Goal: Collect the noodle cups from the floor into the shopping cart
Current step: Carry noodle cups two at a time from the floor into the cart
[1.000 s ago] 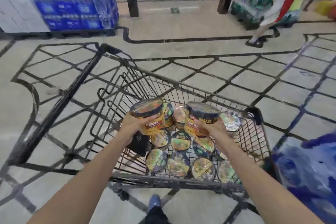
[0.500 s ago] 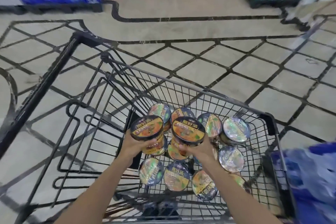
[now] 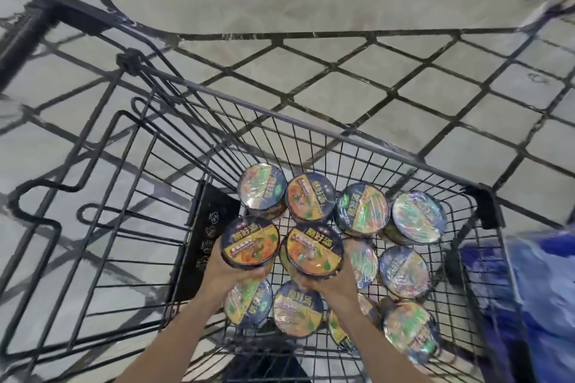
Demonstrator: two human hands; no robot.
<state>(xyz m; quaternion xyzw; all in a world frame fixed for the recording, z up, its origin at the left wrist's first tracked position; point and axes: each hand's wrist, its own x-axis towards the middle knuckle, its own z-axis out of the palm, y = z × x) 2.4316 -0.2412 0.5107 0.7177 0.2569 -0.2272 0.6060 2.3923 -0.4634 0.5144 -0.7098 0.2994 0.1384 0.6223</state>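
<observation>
Two hands [image 3: 280, 277] grip cups [image 3: 250, 242] inside cart rim [image 3: 311, 127].

Two round noodle cups with dark rims and orange-yellow printed lids are held upright side by side inside the black wire shopping cart [image 3: 351, 137], above the cups already lying there. The left cup [image 3: 250, 241] is gripped from below by the left hand [image 3: 231, 270]; the right cup [image 3: 314, 249] is gripped from below by the right hand [image 3: 329, 286], and the two cups are almost touching. Beneath and around them, the other shrink-wrapped cups [image 3: 418, 218] are packed lid-up on the basket floor: four in a row along the far side, more to the right and along the near side, their film glaring.
</observation>
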